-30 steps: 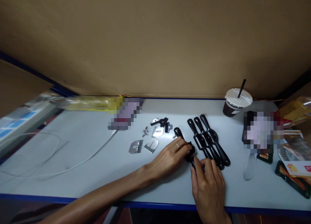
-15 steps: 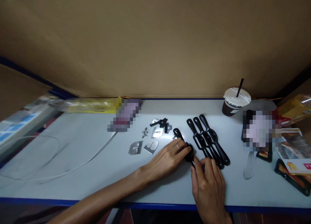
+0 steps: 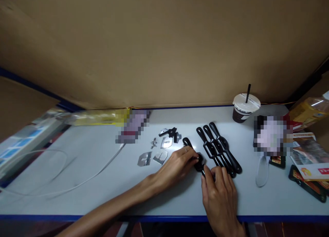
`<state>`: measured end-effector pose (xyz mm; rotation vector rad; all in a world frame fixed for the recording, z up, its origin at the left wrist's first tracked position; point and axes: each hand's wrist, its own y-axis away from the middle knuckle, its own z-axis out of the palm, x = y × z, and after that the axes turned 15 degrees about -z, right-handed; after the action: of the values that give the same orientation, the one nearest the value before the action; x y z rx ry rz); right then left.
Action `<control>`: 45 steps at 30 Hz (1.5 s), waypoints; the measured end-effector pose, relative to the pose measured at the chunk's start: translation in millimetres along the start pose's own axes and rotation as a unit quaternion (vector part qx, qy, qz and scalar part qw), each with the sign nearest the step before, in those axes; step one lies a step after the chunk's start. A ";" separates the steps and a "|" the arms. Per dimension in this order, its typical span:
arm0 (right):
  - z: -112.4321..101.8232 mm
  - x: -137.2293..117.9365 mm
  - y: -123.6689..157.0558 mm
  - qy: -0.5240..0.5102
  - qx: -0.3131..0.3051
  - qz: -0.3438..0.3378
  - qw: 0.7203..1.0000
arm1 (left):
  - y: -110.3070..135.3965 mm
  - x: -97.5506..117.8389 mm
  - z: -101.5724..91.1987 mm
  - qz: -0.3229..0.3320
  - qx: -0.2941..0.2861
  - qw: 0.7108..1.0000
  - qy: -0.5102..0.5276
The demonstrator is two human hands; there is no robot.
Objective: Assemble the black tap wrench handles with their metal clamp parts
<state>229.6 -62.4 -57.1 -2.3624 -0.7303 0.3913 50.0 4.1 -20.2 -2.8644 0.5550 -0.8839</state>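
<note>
A black spokeshave [image 3: 198,166] lies slanted on the table under both hands. My right hand [image 3: 219,196] is closed round its near handle. The fingers of my left hand [image 3: 181,163] are pinched together at its middle, beside a small shiny metal edge; any small part between the fingertips is hidden. Several more black spokeshaves [image 3: 218,147] lie side by side just to the right. Left of the hands are loose flat metal blades [image 3: 144,159], dark cap pieces [image 3: 171,132] and a small cluster of silver screws [image 3: 153,142].
A lidded drink cup [image 3: 245,107] with a straw stands at the back right. Farther right are a blurred-out object [image 3: 271,136], packets [image 3: 309,158] and a plastic bottle [image 3: 308,110]. A phone-like blurred object [image 3: 135,125] trails a white cable [image 3: 100,168] across the left side.
My left fingers have drawn up slightly from lying over the spokeshave's middle into a pinch, uncovering more of it. The right hand keeps its hold. The whole view has shifted a little.
</note>
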 end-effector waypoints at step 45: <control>0.3 -2.6 -5.6 -0.002 -0.029 0.000 1.000 | -4.1 0.5 0.1 0.118 0.063 0.990 -0.049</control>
<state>225.2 -60.1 -53.6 -2.4160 -0.7533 0.3795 51.8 7.7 -19.2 -2.6417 0.7767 -0.7085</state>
